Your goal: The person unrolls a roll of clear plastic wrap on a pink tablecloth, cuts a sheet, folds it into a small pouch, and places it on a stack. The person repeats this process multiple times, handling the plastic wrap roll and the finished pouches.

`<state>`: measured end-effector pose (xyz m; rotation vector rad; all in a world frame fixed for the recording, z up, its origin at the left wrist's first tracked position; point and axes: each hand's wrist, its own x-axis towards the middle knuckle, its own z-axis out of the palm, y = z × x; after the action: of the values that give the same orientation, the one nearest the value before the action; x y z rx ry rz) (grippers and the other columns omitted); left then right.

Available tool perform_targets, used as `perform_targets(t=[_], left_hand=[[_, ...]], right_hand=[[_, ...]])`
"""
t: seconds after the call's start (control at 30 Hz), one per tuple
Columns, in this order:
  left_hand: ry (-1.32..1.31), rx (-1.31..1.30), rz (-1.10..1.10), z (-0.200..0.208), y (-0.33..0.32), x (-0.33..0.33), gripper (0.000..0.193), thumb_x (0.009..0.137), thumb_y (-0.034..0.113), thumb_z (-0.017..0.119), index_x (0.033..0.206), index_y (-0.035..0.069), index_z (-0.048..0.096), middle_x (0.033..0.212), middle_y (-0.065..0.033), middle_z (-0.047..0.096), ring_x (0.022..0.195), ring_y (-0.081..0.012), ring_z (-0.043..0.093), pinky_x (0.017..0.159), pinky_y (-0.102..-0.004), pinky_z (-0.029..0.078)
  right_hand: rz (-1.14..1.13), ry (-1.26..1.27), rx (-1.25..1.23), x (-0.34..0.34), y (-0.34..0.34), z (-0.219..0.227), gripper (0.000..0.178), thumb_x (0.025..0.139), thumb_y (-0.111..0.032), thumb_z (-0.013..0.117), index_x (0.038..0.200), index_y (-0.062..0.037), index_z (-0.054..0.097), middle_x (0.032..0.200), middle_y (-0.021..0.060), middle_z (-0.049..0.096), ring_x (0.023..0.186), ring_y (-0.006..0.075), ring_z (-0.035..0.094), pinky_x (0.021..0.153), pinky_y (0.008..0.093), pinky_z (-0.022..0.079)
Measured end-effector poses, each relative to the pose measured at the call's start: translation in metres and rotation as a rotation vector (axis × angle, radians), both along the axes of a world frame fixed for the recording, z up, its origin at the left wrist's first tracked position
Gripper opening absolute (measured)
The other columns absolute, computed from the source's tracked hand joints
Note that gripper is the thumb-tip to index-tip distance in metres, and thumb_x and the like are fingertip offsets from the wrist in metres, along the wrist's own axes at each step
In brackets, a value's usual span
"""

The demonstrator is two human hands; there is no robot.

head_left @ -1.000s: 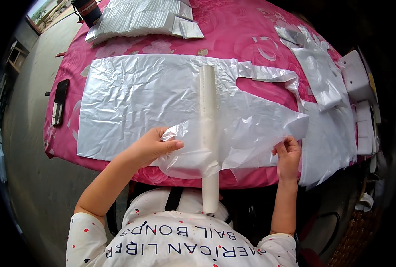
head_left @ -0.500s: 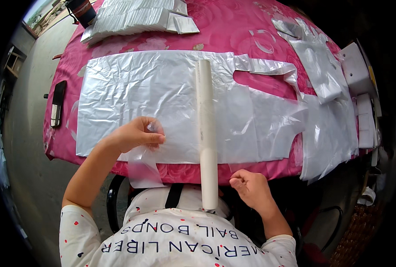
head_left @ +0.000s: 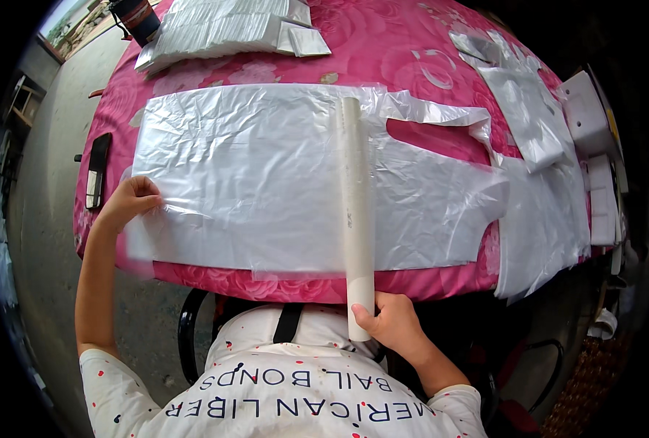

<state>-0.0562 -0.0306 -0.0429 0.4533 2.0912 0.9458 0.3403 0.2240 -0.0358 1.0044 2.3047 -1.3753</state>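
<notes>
A flat stack of thin white plastic vest bags [head_left: 251,168] lies across the table, handle ends to the right. My left hand [head_left: 136,197] is at the stack's left end, thumb and fingers pinched on the edge of the top plastic bag. Over the bags, from far to near, rests a long off-white tube [head_left: 356,182]. Its near end sticks out past the table edge, and my right hand [head_left: 396,320] grips it there, thumb on top.
A pink flowered cloth [head_left: 375,51] covers the table. Packed bundles of folded bags [head_left: 222,33] and a dark can [head_left: 136,20] stand at the far left. A phone [head_left: 97,171] lies at the left edge. More plastic bags [head_left: 536,212] and white boxes [head_left: 587,113] are on the right.
My left hand has moved left, drawing the loose film flat toward the stack's left end. My right hand has closed on the tube's near end, and the tube has shifted right.
</notes>
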Motion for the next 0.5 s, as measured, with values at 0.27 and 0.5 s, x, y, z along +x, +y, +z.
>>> perform_targets(t=[0.27,0.5], left_hand=[[1.131,-0.044,-0.309,0.025,0.066,0.06,0.027,0.073,0.004,0.065,0.099,0.001,0.056,0.105,-0.0121,0.057,0.1,-0.0325,0.052,0.085,-0.039,0.043],[0.765,0.57,-0.534,-0.006,0.174,0.171,0.044,0.08,0.001,0.056,0.122,0.002,0.046,0.128,-0.0138,0.046,0.116,-0.0328,0.045,0.096,-0.0401,0.039]], right_hand=[[-0.062,0.022,0.003,0.005,-0.001,-0.003,0.043,0.079,-0.044,0.057,0.088,-0.0036,0.066,0.073,0.0169,0.065,0.069,0.0312,0.064,0.065,0.0359,0.05],[-0.057,0.017,0.011,0.008,0.001,0.0,0.044,0.079,-0.046,0.056,0.088,-0.0035,0.066,0.073,0.0178,0.064,0.07,0.0321,0.064,0.066,0.0367,0.05]])
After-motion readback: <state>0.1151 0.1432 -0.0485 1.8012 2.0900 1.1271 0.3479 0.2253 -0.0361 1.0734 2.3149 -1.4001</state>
